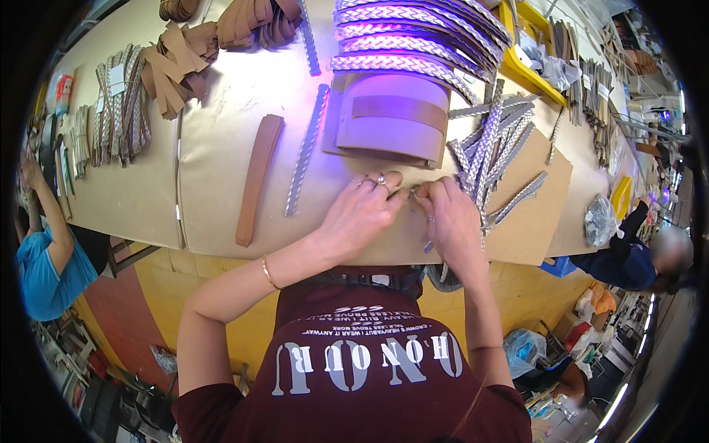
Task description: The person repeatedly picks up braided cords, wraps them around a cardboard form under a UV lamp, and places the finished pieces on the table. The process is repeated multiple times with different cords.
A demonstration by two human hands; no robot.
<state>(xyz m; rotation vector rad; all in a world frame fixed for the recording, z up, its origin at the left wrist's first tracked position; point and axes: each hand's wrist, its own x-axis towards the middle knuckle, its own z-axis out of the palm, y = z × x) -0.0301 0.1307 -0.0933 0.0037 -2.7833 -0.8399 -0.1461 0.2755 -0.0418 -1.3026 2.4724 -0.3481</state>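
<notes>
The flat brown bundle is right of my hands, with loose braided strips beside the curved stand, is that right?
No: the head view shows the flat brown bundle left of your left hand and right hand. The loose braided strips are indeed beside the curved stand.

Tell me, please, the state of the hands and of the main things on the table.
Left hand: curled, grip unclear
Right hand: curled, close to the left, grip unclear
Brown stack: lying, slightly curved
Grey strip: lying nearly straight, right of the brown stack
Curved board: arched, brown band across it
Braided row: bent into arches
Braided pile: loose, jumbled
Cardboard: flat, partly covered
</notes>
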